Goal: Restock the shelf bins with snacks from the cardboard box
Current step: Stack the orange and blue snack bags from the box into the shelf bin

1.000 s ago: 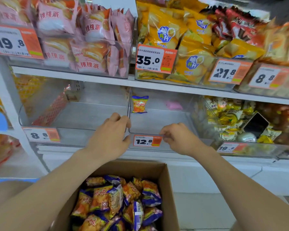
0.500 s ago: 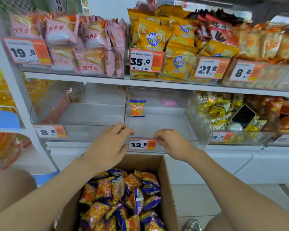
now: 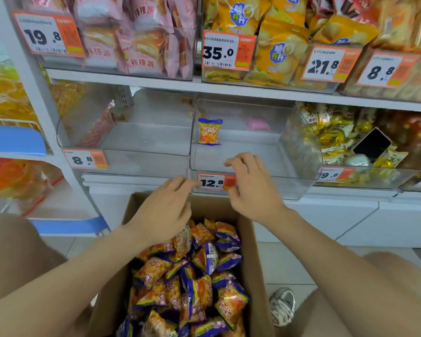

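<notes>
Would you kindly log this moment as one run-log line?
left hand: open, at 12.8 bin front | right hand: loosely curled over bin rim, empty | bin: one snack packet | cardboard box: many snack packets

Bright and even, lit from overhead, with no hard shadows anywhere. Only soft shade beneath the upper shelf (image 3: 229,90) and down inside the cardboard box (image 3: 249,268). Pale sheen across the walls of the clear bin (image 3: 299,152), small white glints on the foil snack packets (image 3: 204,295). Bowed and slanted toward the edges, wide-angle fashion, with curved shelf lines. Sharp in the middle, with readable digits on the price tag (image 3: 212,182); softer and smeared toward the top corners and far right. Slightly washed colours overall.
</notes>
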Demonstrator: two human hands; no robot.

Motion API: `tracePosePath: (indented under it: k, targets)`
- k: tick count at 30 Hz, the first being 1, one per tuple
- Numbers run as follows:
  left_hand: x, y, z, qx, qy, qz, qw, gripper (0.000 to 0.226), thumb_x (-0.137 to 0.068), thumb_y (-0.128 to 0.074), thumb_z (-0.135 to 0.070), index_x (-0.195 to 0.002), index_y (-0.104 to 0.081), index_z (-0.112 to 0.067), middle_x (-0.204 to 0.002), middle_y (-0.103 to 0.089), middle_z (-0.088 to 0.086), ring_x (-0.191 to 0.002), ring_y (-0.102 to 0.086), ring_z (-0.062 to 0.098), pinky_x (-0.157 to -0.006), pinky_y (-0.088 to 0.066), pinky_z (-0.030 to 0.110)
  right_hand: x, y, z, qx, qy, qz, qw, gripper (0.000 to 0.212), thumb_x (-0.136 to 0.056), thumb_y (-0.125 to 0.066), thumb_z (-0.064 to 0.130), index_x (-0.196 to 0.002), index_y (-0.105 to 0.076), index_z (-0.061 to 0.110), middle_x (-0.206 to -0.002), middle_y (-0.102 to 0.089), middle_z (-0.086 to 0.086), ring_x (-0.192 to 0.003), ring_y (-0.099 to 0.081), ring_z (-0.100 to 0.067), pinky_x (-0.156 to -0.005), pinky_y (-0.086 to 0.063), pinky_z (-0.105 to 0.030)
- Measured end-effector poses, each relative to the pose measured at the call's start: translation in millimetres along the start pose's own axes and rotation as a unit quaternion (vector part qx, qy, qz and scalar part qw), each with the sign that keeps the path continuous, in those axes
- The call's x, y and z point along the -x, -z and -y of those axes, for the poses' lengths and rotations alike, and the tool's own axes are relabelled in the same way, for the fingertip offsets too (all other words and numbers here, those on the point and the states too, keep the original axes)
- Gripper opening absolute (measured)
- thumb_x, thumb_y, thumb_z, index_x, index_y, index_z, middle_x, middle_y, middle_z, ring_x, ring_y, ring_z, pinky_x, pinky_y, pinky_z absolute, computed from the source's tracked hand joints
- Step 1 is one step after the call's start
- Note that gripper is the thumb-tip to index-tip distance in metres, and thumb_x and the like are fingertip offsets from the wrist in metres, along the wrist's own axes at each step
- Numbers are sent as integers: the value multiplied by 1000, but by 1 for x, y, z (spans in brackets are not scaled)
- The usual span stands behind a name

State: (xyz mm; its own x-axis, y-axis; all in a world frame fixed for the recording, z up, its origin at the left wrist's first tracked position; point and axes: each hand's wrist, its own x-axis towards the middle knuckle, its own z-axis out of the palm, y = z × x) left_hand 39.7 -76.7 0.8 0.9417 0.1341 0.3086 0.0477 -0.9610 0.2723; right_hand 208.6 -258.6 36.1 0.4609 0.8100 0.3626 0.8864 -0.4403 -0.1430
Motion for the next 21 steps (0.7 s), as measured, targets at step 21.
tracePosePath:
  k: [21]
  targets:
    - [21,-88,42,-58,-15,314,947,53,-93,-66,1,-136,-63,-29,-140,-56,-3,-130,-55,19,-104,-52,36,55,-122,20,39,214,313,925,41,-97,-71,21,-134,-55,13,-125,-56,-9,-102,-59,-24,-78,-51,-34]
